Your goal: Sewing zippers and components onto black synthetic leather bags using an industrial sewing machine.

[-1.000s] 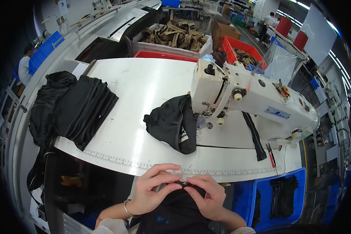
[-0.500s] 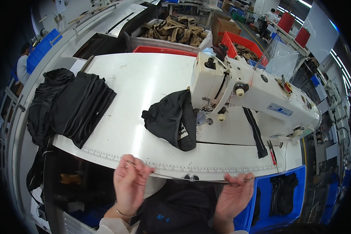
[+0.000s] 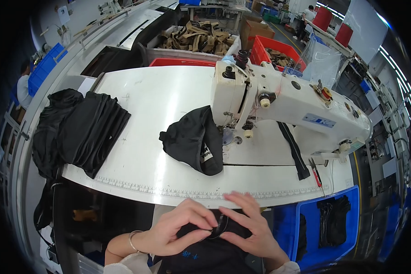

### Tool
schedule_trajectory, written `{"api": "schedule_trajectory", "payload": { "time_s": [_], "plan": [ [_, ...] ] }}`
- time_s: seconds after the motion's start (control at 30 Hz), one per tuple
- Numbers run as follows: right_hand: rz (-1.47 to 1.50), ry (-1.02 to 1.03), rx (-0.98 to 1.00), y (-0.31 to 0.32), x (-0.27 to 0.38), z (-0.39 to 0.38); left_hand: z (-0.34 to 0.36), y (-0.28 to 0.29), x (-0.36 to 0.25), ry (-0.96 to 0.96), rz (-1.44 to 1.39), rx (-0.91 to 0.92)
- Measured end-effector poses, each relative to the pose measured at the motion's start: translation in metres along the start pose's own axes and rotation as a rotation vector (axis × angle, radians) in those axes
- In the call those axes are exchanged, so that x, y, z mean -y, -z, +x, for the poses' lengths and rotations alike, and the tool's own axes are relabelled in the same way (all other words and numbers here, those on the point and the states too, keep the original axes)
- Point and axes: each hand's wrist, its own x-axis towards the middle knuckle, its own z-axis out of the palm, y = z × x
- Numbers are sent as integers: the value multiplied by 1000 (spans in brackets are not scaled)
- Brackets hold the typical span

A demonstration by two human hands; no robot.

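Observation:
Low in front of my body, a narrow black strip is bent into a small curve between my hands. My left hand pinches it between thumb and fingers. The thumb and forefinger of my right hand close round its other side, while the remaining fingers stretch out. Part of the strip is hidden by the fingers. Beyond my hands, a folded black fabric piece with a pale label lies partly under the head of a white sewing machine. A black zipper-like strip lies beneath the machine's arm.
A stack of black fabric pieces covers the table's left end. Red-handled snips lie near the right front edge. A blue bin with black pieces stands at the right. Behind are a crate of tan pieces and a red crate.
My hands have come together from far apart, so the strip that was stretched straight between them along the table edge is now curved. The view has shifted slightly.

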Motion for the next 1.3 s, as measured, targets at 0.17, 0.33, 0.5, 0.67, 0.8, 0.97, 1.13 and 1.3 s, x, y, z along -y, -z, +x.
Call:
{"api": "schedule_trajectory", "payload": {
  "time_s": [0.17,0.33,0.5,0.67,0.8,0.97,1.13,1.3],
  "plan": [
    [744,-371,78,-13,-3,8,34,2,38,131,-440,1],
    [954,-446,-249,4,-28,15,71,1,73,-130,1082,48],
    [312,-105,-83,5,-79,54,92,6,76,-71,1741,215],
    [-520,418,-64,5,-129,96,122,61,80,-189,1343,71],
    [-776,538,-51,-1,-151,118,135,69,87,78,989,-29],
    [-728,430,78,-9,-167,114,138,60,97,-183,1304,61],
    [-151,89,214,-8,-178,104,129,53,117,-291,1330,123],
    [-364,280,240,-4,-172,99,113,65,129,-7,1033,192]
  ]
}}
